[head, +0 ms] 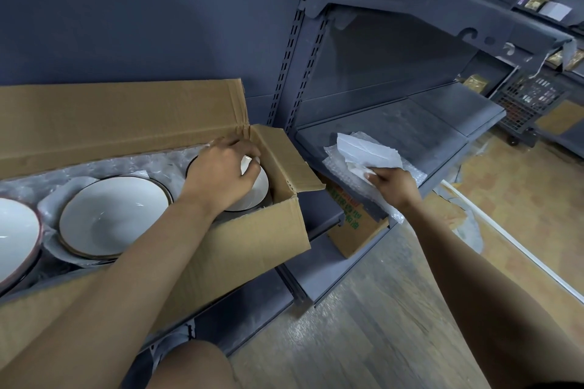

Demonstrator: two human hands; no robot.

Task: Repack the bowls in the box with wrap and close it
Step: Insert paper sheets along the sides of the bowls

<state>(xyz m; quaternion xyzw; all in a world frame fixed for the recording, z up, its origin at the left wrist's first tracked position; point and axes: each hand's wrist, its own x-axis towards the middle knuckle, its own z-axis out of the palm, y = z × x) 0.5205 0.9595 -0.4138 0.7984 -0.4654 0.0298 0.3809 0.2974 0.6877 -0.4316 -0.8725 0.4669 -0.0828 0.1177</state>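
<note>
Head view: left hand (225,172) is pinching white paper over the rightmost bowl (257,189) in the open box (252,249); right hand (393,183) is gripping wrap (363,155) lying on grey shelf (442,133), beside box flap (284,158).

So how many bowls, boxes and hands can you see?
Bowls: 3 – one under the left hand, one in the middle, one at the left edge
Cardboard boxes: 2 – the open box, a smaller box under the shelf
Hands: 2 – left hand, right hand
Total: 7
</note>
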